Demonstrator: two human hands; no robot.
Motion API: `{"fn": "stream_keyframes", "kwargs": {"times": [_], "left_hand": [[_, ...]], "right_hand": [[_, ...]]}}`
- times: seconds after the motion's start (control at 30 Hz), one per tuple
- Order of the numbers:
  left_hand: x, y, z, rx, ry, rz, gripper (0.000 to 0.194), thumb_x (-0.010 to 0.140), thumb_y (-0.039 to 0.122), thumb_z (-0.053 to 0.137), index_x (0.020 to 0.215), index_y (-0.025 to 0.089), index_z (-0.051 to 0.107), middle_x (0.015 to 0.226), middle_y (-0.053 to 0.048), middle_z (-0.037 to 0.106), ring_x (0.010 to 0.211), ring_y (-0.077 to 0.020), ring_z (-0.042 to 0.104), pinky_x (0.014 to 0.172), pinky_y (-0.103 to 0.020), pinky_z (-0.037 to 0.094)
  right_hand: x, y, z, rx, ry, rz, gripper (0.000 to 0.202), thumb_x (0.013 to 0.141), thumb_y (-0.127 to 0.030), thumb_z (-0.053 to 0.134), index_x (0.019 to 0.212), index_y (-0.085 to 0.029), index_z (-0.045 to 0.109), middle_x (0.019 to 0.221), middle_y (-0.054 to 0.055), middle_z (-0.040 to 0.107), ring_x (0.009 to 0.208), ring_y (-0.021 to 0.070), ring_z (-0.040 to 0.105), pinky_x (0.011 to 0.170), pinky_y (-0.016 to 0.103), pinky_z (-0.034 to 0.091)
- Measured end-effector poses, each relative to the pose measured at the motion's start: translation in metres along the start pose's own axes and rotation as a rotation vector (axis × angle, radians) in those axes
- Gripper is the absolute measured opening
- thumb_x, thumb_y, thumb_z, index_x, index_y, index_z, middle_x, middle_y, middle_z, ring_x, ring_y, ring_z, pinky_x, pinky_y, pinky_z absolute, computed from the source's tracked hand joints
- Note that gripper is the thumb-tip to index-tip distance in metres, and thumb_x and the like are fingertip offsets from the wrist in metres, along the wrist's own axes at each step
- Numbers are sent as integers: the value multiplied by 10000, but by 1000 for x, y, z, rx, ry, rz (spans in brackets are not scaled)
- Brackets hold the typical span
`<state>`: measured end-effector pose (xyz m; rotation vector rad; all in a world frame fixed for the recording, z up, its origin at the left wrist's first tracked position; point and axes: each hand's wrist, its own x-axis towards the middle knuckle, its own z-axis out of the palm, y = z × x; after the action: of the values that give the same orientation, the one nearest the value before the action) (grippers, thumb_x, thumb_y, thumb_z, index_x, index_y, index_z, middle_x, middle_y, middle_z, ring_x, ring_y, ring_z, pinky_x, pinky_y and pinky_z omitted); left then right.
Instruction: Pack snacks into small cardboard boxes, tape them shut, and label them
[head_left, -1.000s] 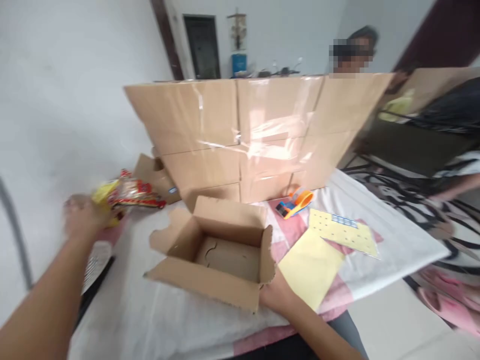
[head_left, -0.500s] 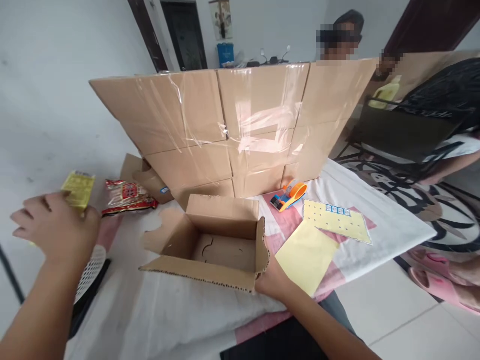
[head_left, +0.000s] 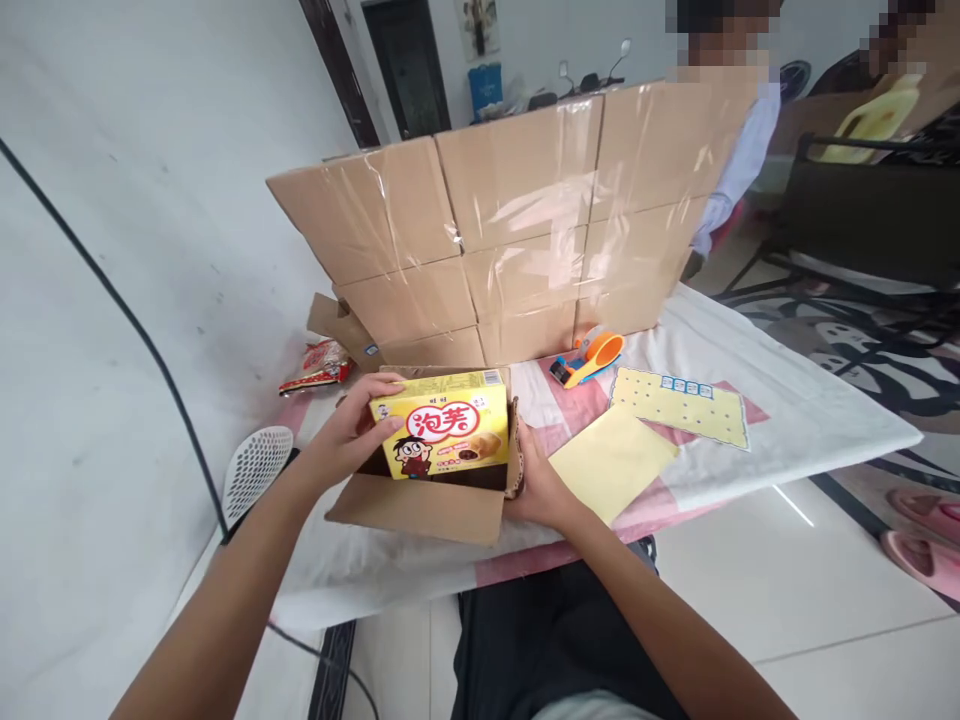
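An open cardboard box [head_left: 420, 507] stands on the cloth-covered table with its flaps up. My left hand [head_left: 358, 430] grips the left end of a yellow snack box [head_left: 448, 428] with red lettering and a cartoon figure. That yellow box is partly inside the cardboard box's opening, its printed face toward me. With my right hand [head_left: 536, 475] I hold the cardboard box by its right side; some of those fingers are hidden behind the flap.
Behind stands a wall of taped cartons [head_left: 525, 230]. An orange and blue tape dispenser [head_left: 589, 358] and yellow sheets [head_left: 611, 462] lie right. A red snack bag [head_left: 319, 367] and white mesh chair back [head_left: 257, 470] are left. A person [head_left: 739, 170] stands beyond the cartons.
My left hand has moved right, bringing the yellow box from the far left into the cardboard box's opening. My right hand stays at the box's right side. The view has shifted.
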<state>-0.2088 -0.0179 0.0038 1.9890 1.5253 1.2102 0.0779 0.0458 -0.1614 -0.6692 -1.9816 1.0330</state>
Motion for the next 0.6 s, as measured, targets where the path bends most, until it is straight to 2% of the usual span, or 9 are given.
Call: {"fn": "stream_keyframes", "kwargs": {"times": [0.1, 0.17, 0.27, 0.33, 0.37, 0.4, 0.47, 0.53, 0.6], "left_hand": [[10, -10, -1, 13, -59, 40, 332, 887, 432, 722, 1153, 268, 611, 1376, -127, 596, 1349, -311, 577, 1017, -454, 574], [13, -13, 0, 64, -112, 42, 338, 880, 457, 725, 1145, 269, 631, 1435, -132, 579, 1383, -317, 553, 1072, -480, 539], [16, -17, 2, 266, -306, -35, 350, 889, 580, 661, 1047, 274, 725, 1467, -130, 611, 1473, -370, 458, 1219, -605, 353], [14, -20, -3, 392, -359, -85, 401, 890, 646, 618, 993, 293, 777, 1480, -108, 623, 1524, -394, 382, 1261, -650, 227], [10, -21, -8, 423, -308, -104, 422, 889, 664, 608, 1014, 303, 789, 1500, -94, 611, 1541, -391, 356, 1271, -648, 196], [3, -23, -13, 427, -201, -126, 450, 886, 679, 606, 1066, 309, 787, 1523, -85, 592, 1550, -381, 346, 1282, -629, 183], [-18, -25, -19, 314, 127, -206, 570, 861, 728, 612, 1215, 299, 740, 1547, -92, 566, 1542, -357, 370, 1293, -580, 204], [-45, -28, -11, 120, 375, -304, 798, 860, 862, 443, 1333, 258, 664, 1492, -137, 603, 1475, -356, 472, 1245, -565, 326], [-70, -33, 10, -102, 398, -334, 1047, 816, 963, 136, 1343, 216, 646, 1416, -182, 649, 1392, -372, 564, 1148, -563, 454]], "right_hand": [[-1, 0, -2, 31, -6, -7, 1370, 711, -398, 893, 1686, -269, -61, 1677, 202, 219, 1586, 379, 244, 1283, 559, 283], [-1, 1, -3, 47, -17, 18, 1335, 741, -423, 874, 1688, -244, -49, 1672, 214, 225, 1586, 375, 247, 1287, 560, 265], [-1, 1, -3, 60, -30, 30, 1345, 736, -449, 875, 1689, -202, -41, 1657, 231, 251, 1570, 382, 278, 1287, 555, 259], [-1, 1, -4, 66, -28, 22, 1351, 739, -447, 871, 1688, -194, -57, 1658, 232, 250, 1564, 381, 289, 1288, 549, 253], [-1, 1, -4, 67, -31, 14, 1350, 744, -439, 867, 1687, -196, -68, 1660, 228, 246, 1567, 377, 285, 1290, 544, 247], [-1, 1, -5, 67, -36, 2, 1346, 748, -426, 863, 1686, -200, -75, 1662, 220, 242, 1572, 371, 274, 1294, 538, 240], [-2, 0, -8, 63, -42, -39, 1295, 765, -393, 843, 1690, -211, -44, 1671, 200, 228, 1590, 352, 237, 1303, 522, 222], [-1, -3, -12, 55, -6, -82, 1158, 814, -368, 793, 1691, -237, 48, 1694, 171, 188, 1610, 326, 193, 1309, 506, 211], [1, -7, -17, 52, 49, -131, 998, 872, -364, 738, 1675, -274, 154, 1724, 135, 126, 1624, 308, 156, 1311, 502, 206]]}}
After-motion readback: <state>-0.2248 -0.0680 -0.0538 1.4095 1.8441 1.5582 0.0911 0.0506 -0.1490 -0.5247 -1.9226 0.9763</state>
